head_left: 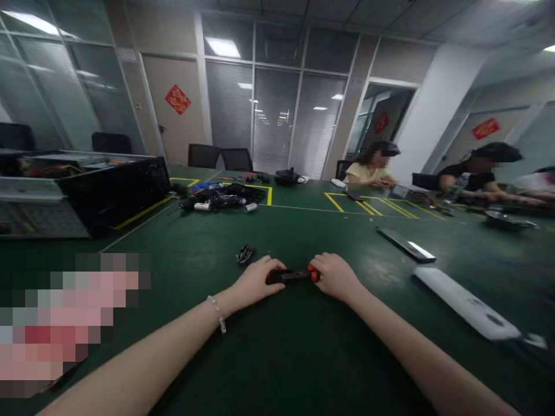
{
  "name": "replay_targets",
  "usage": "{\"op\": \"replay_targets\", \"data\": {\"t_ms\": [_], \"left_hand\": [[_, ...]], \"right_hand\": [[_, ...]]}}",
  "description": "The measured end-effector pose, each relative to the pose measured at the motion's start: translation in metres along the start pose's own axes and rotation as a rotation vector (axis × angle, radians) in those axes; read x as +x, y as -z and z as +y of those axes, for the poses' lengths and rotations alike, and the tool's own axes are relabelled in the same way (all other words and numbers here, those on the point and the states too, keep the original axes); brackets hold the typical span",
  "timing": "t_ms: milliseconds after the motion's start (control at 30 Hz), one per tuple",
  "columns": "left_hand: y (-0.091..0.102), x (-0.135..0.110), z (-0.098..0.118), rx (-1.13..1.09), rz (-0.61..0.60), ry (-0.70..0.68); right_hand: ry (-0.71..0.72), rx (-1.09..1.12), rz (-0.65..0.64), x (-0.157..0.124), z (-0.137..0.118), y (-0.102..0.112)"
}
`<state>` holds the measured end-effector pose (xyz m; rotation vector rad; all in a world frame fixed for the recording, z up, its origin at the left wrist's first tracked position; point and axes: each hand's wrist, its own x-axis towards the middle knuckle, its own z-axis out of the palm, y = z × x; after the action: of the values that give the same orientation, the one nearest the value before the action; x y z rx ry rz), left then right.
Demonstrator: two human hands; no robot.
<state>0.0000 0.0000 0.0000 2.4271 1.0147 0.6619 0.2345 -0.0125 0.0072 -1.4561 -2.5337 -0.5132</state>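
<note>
My left hand (255,278), with a pale bracelet at its wrist, is closed around one end of a dark elongated object (292,276) low over the green table. The thumb lies along its near side and the fingers along its far side. My right hand (333,274) grips a red part (313,273) at the object's right end. Whether the dark and red parts are one tool or two pieces I cannot tell. Just beyond my left hand lies a small dark coiled bundle (245,253), perhaps a cable.
A white power strip (468,303) and a dark flat device (405,245) lie to the right. Black cables (223,198) are heaped at the back left, beside a black computer case (117,193). Two people (370,167) sit across the green table (312,346).
</note>
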Motion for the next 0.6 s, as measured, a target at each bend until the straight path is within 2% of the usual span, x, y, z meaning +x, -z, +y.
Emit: {"op": "replay_targets", "data": {"t_ms": [600], "left_hand": [[0.0040,-0.0006,0.0048,-0.026,-0.031,0.074]], "right_hand": [[-0.009,0.018,0.006,-0.0007,-0.0005,0.0019]]}}
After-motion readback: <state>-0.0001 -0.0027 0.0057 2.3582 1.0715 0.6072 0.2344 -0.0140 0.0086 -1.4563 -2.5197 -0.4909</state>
